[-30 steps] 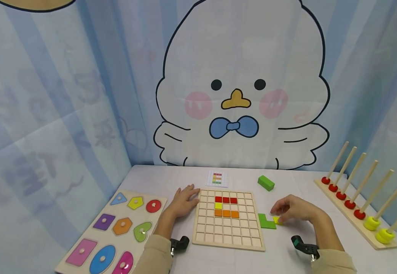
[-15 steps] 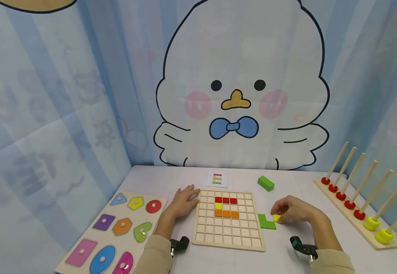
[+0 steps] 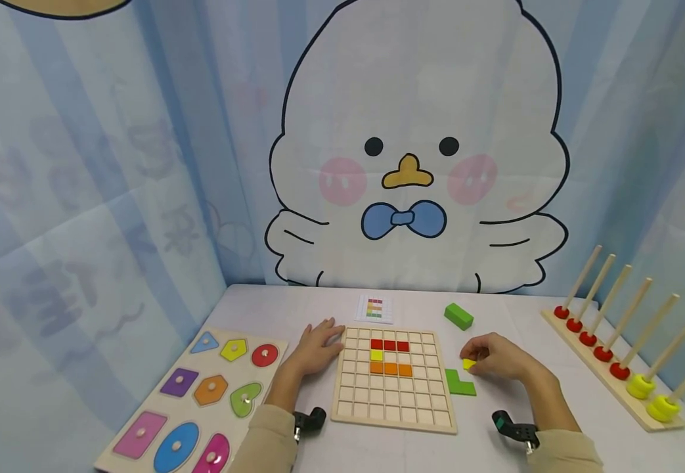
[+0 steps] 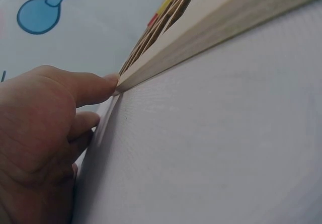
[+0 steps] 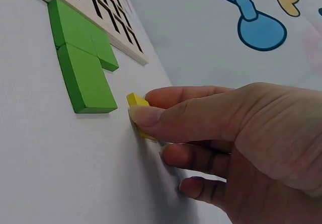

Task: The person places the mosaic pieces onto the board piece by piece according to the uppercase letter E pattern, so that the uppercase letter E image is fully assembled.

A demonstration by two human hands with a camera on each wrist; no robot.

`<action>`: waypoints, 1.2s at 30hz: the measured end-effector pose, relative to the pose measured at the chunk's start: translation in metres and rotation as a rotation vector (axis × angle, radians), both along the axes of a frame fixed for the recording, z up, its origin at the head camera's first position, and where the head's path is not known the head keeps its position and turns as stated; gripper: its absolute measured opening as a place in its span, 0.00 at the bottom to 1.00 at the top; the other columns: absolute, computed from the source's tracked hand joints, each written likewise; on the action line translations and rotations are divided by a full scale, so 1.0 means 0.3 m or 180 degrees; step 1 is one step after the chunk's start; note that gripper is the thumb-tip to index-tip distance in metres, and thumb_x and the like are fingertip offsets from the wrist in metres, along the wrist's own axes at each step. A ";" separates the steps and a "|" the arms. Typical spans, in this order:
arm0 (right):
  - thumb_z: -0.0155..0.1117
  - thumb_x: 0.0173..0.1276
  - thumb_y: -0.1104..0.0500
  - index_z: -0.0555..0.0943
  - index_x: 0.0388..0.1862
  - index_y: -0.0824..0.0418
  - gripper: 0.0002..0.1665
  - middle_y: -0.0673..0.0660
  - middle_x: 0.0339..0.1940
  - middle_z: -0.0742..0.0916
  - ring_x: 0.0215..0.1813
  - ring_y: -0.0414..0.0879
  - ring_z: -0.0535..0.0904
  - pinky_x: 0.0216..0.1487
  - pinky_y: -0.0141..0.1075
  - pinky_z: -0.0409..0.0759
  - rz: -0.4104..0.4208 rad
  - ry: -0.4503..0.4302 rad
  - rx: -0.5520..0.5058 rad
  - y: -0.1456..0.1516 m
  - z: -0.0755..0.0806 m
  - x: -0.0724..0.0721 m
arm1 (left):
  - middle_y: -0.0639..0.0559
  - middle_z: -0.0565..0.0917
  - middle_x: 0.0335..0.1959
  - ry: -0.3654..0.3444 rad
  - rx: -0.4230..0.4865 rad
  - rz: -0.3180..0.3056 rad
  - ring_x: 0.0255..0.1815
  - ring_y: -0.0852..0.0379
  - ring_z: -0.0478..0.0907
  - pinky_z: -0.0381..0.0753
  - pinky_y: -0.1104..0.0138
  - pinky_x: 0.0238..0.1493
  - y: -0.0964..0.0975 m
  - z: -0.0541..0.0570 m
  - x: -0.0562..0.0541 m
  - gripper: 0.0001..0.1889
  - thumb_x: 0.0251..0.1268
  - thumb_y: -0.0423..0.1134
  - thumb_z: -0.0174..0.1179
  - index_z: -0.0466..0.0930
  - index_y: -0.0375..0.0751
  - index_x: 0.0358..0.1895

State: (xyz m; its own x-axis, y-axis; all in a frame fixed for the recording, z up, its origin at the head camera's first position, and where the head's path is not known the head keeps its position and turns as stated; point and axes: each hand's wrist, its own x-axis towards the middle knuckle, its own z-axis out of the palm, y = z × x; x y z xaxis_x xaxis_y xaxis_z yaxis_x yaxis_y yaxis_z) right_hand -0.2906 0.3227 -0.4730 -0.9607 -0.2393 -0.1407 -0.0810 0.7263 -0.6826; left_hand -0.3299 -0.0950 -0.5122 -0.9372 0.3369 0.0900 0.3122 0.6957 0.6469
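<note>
- The grid board point(image 3: 392, 399) lies flat before the person, its nearest edge at 9 o'clock from the right hand's pinch and well short of the left hand's reach across to that pinch.
- The right hand point(image 3: 498, 357), the nearer one to the held piece, pinches it between thumb and finger, knuckles toward 3 o'clock, fingertips pointing at the board.
- The left hand point(image 3: 317, 348) touches the board at its 10 o'clock corner with a fingertip, fingers loosely spread and gripping nothing.
- Three green squares point(image 3: 459, 387) form an L beside the board's 3 o'clock edge, at about 7 o'clock from the pinch and close to it.
- The red row point(image 3: 390, 345) and orange row point(image 3: 391, 368) sit in the board with one row between them, at its 9 o'clock end a placed yellow square point(image 3: 376, 355); two bare cells adjoin that square at 3 o'clock, in line with the pinch.
- The held yellow tile point(image 5: 138, 100) is tilted, its face partly hidden by the thumb; I cannot tell a longer axis, nor whether it touches the table.
</note>
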 end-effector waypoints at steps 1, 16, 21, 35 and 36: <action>0.77 0.59 0.69 0.87 0.45 0.62 0.15 0.53 0.37 0.86 0.41 0.48 0.76 0.43 0.37 0.80 -0.0012 -0.0001 0.0010 0.000 -0.001 0.000 | 0.39 0.65 0.81 0.0002 0.0012 0.0000 0.85 0.42 0.55 0.39 0.42 0.86 0.000 0.001 0.000 0.25 0.77 0.44 0.57 0.75 0.43 0.73; 0.65 0.72 0.65 0.83 0.46 0.64 0.06 0.55 0.34 0.81 0.35 0.47 0.79 0.34 0.33 0.81 -0.0104 0.0208 -0.0324 -0.036 0.001 -0.018 | 0.39 0.66 0.81 0.0026 0.0009 -0.0007 0.85 0.41 0.56 0.40 0.41 0.86 -0.001 0.000 0.005 0.25 0.77 0.43 0.57 0.75 0.43 0.73; 0.66 0.73 0.63 0.83 0.52 0.67 0.12 0.58 0.37 0.85 0.35 0.48 0.81 0.37 0.33 0.85 -0.0040 0.0377 -0.0581 -0.076 0.018 -0.022 | 0.39 0.66 0.81 0.0016 -0.0016 0.0002 0.85 0.42 0.55 0.40 0.42 0.86 0.000 -0.004 0.001 0.25 0.77 0.44 0.57 0.75 0.44 0.73; 0.69 0.71 0.66 0.84 0.54 0.64 0.14 0.57 0.43 0.87 0.40 0.47 0.84 0.43 0.30 0.86 0.0157 0.0683 -0.0775 -0.220 0.023 -0.026 | 0.39 0.66 0.81 0.0032 -0.0024 0.0024 0.85 0.42 0.56 0.40 0.42 0.86 0.000 -0.007 0.002 0.25 0.77 0.45 0.57 0.75 0.44 0.73; 0.70 0.71 0.65 0.85 0.53 0.63 0.13 0.57 0.42 0.87 0.40 0.46 0.84 0.43 0.29 0.86 0.0163 0.0725 -0.0749 -0.228 0.023 -0.026 | 0.39 0.66 0.81 0.0033 -0.0018 0.0020 0.85 0.42 0.56 0.40 0.42 0.86 0.000 -0.007 0.000 0.25 0.77 0.45 0.57 0.75 0.44 0.73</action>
